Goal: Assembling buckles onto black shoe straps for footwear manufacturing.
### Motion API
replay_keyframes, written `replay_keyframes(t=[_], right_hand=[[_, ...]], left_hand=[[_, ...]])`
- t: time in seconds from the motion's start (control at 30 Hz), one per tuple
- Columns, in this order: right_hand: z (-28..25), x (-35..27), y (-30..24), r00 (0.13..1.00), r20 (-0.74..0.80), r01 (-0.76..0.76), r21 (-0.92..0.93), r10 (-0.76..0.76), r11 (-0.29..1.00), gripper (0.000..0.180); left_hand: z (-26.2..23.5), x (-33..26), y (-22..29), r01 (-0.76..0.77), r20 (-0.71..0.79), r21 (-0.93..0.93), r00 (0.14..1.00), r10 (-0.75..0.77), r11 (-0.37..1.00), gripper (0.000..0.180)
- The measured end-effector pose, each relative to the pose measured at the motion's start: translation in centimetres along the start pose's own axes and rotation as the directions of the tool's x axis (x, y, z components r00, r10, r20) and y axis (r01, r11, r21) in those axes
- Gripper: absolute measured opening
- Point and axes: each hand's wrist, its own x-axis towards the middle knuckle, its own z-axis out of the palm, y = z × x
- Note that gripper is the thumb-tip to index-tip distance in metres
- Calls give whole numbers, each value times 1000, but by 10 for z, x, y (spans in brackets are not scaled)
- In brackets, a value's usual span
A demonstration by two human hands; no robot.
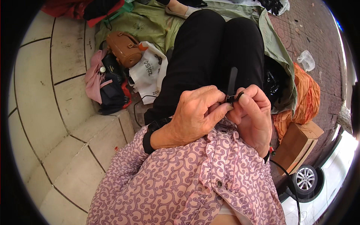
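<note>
- In the head view, a black strap is being held just off centre toward 2 o'clock, above the black trousers, its free end pointing to 12 o'clock.
- By the fingers of the left hand, the strap is being pinched at a small buckle.
- By the thumb and bent fingers of the right hand, a short curled black piece, apparently part of the same strap, is being grasped just beside the buckle, on its 3 o'clock side.
- The step in hand is being judged as a fitting or adjusting of the strap at its buckle; for the next move, a steady left pinch is seemingly being called for, with a fine push or pull from the right.
- The buckle is being partly covered by the fingers, so whether anything is being threaded through it cannot be told.
- The right fingers' undersides are being hidden.
- Toward 4 o'clock, a white car is being cut off by the dark rim.
</note>
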Motion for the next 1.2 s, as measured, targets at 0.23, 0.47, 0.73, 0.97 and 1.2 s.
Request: replay_keyframes(t=[0.23, 0.47, 0.73, 0.97, 1.2], right_hand=[[-5, -4, 1, 996, -1, -87, 48, 87, 995, 6], [-2, -8, -1, 988, -58, -144, 32, 145, 989, 7], [-6, -6, 1, 986, -49, -159, 61, 162, 985, 4], [1, -6, 4, 994, -80, -70, -18, 69, 997, 9], [-3, 1, 7, 996, -65, -71, -149, 62, 986, 15]], left_hand=[[-1, -3, 3, -21, 18, 81, 1000, 19, 996, 15], [4, -4, 0, -56, -57, 99, 996, 62, 994, 15], [5, -5, 0, -83, -48, 143, 995, 91, 986, 15], [3, -1, 4, -229, -15, 227, 971, 238, 947, 16], [1, -2, 4, -150, -19, 150, 988, 154, 977, 14]])
